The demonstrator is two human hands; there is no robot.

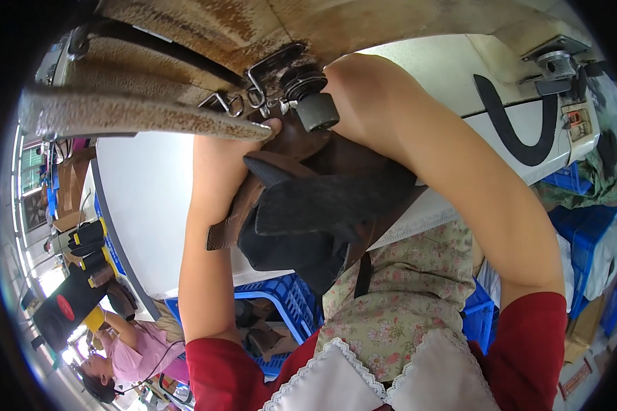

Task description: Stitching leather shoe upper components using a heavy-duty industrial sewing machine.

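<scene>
Presently, the brown-and-black piece (312,205) is positioned just beside the dark roller (317,113) | left hand (236,154) is laid at its edge, right hand (344,89) is mostly hidden; finger opening and hold cannot be told for either | slack is best supported, the edge guided flat.

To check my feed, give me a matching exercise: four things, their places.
1. black U-shaped strip
2. brown-and-black floppy workpiece
3. blue plastic crate holding brown pieces
4. co-worker in pink top

A. picture's lower left
B. between both forearms
C. right of the right forearm
D. below the white work surface

Pairs: 1-C, 2-B, 3-D, 4-A.
</scene>
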